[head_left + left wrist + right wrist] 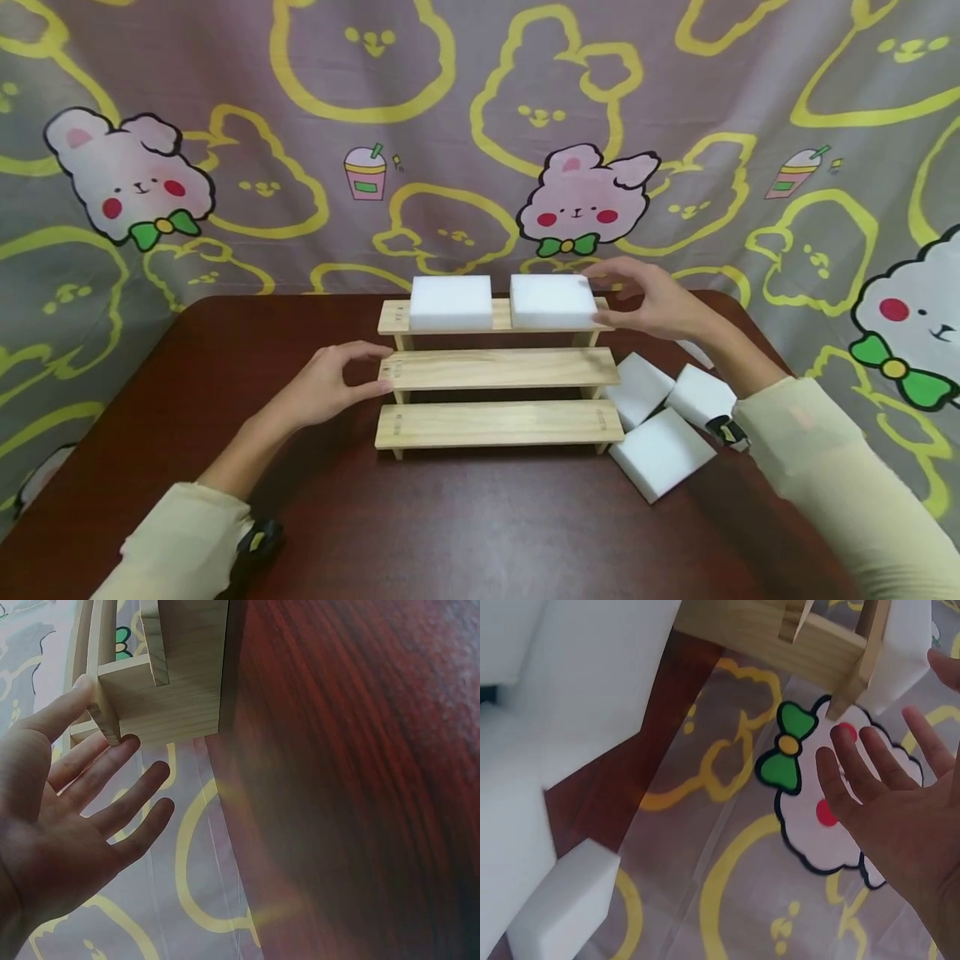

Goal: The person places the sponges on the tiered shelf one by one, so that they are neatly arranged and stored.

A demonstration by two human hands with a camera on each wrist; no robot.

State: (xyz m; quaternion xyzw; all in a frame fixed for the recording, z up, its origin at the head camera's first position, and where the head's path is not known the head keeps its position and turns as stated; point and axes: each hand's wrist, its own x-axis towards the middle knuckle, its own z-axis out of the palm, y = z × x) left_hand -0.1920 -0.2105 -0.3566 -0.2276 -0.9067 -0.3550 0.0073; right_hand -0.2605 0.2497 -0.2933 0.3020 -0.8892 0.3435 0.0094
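Note:
A three-tier pale wooden rack [495,425] stands on the table. Two white foam blocks sit on its top tier, a left block [451,302] and a right block [553,302]. My left hand [330,383] pinches the left end of the middle tier [105,712] between thumb and index finger, its other fingers spread out. At the top tier's right end, my right hand [652,300] has thumb and index fingertips right at the right block's front and back corners. The fingers of that hand [900,802] are extended and spread in the right wrist view.
Several loose white foam blocks [663,454] lie right of the rack, beneath the right forearm; one [566,904] shows in the right wrist view. The dark red-brown table [480,525] backs onto a patterned curtain [442,167].

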